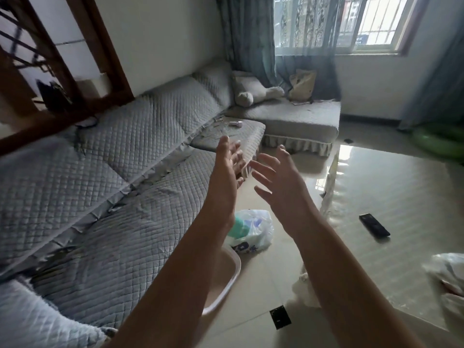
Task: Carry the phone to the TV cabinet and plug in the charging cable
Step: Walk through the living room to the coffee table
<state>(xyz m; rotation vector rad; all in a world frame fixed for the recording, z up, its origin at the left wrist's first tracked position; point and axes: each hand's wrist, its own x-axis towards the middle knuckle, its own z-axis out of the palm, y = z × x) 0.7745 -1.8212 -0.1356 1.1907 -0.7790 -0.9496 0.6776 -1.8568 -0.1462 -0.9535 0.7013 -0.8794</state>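
Both hands are up in front with nothing in them, left hand and right hand fingers spread, looks like mid-reach. The phone is probably that dark slab lying flat on the glossy table, hard to be sure, no TV cabinet in view

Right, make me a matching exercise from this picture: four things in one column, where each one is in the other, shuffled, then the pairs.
Things:
1. dark remote-like object
2. plush toy
3. plastic bag
4. left hand

Places:
A. on the floor beside the sofa
B. raised in the air, holding nothing
C. on the glossy table
D. on the far sofa section near the curtain

Pairs: 1-C, 2-D, 3-A, 4-B
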